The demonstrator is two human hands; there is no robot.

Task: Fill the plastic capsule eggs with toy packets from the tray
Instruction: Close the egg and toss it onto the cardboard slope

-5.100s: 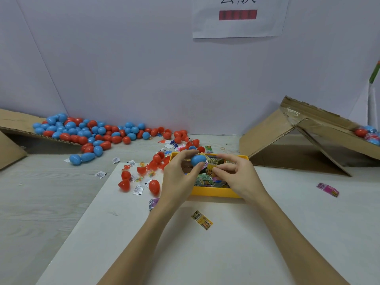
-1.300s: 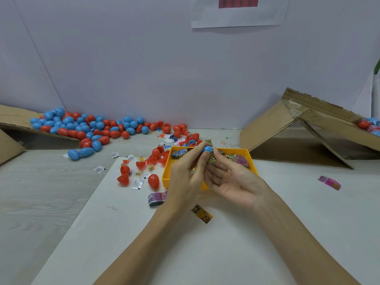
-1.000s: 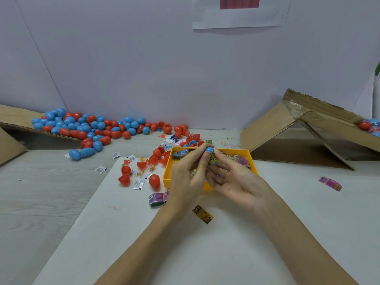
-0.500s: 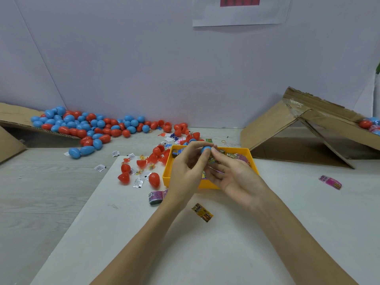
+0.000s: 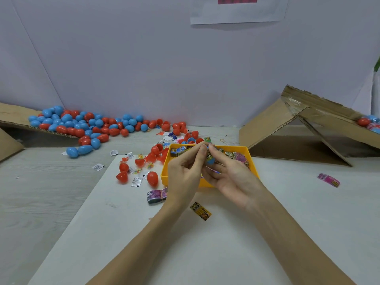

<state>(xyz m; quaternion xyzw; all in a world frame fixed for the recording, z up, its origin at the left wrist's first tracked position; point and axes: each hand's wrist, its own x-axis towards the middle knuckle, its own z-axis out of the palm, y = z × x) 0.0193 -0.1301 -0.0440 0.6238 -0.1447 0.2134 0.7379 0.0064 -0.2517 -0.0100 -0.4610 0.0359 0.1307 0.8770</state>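
Both hands meet over the front of the yellow tray (image 5: pixel 165 172), which holds several printed toy packets (image 5: pixel 236 156). My left hand (image 5: pixel 185 173) pinches a packet with its thumb and fingers against a blue capsule egg half (image 5: pixel 210 160). That half rests in the fingers of my right hand (image 5: pixel 230 177), palm up. The inside of the half is hidden by my fingers. A pile of blue and red capsule eggs (image 5: pixel 86 126) lies at the back left.
Loose red egg halves (image 5: pixel 152 177) and small white packets lie left of the tray. Packets lie on the white board: a dark one (image 5: pixel 156 195), a yellow one (image 5: pixel 200 210), a pink one (image 5: pixel 328 179). A folded cardboard box (image 5: pixel 298 128) with eggs stands at the right.
The blue egg half has come down from my left fingertips into my right hand's fingers, and a packet is now pressed against it. The hands stayed over the tray.
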